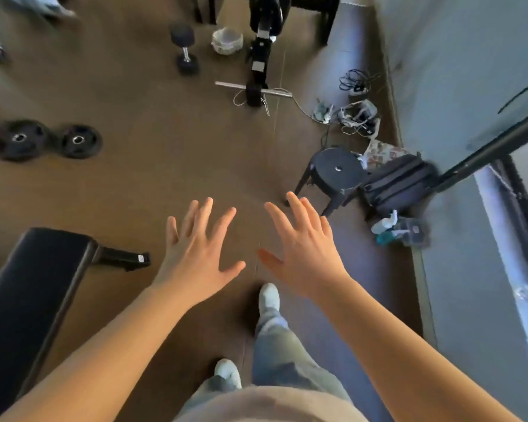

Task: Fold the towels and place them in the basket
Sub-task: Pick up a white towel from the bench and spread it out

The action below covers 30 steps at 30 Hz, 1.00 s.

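The left hand and the right hand are held out side by side over the floor, not touching. Their fingers are spread wide and straight and hold nothing. I think they are up like this to get ready, as no folding has begun.

No towel is plain to see. A blurry pale cloth at the floor's far left corner may be one. A white tub near the far edge may be the basket.

I count two hands, two shoes, two round weights, one dumbbell, one stool and one bench.
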### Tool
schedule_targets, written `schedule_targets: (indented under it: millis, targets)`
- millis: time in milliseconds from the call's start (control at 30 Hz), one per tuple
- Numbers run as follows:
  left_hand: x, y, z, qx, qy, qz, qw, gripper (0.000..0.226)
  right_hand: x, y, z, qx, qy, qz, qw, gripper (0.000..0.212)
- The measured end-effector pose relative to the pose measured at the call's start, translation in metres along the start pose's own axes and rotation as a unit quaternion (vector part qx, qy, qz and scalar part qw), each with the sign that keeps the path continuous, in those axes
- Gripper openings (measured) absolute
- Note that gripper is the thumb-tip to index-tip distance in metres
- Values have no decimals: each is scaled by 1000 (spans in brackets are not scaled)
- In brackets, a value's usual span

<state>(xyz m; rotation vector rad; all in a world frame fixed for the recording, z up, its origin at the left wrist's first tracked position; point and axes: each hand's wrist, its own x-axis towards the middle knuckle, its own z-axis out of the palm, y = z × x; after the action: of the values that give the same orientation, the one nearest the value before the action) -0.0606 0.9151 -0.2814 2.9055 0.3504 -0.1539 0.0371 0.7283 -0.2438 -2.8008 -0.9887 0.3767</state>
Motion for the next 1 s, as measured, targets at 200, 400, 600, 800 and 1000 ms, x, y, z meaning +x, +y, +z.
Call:
schedule_targets:
  millis: [200,400,600,800,1000]
  targets:
    - [89,-64,-14,2,8,-62,998,99,141,-14,-4,-14,-7,-61,998,90]
    - [201,-124,-51,0,15,-144,989,98,303,-20,-40,-20,-40,-132,990,92]
    - [304,-187,-92,-8,37,-192,981,98,453,-48,-81,-19,-47,-190,981,89]
    - [414,-284,-122,-34,66,-216,974,97,606,-101,-96,-34,-49,-220,974,91]
    - [544,-420,-160,-35,77,-196,977,96,768,-169,-112,-50,-34,-206,977,86]
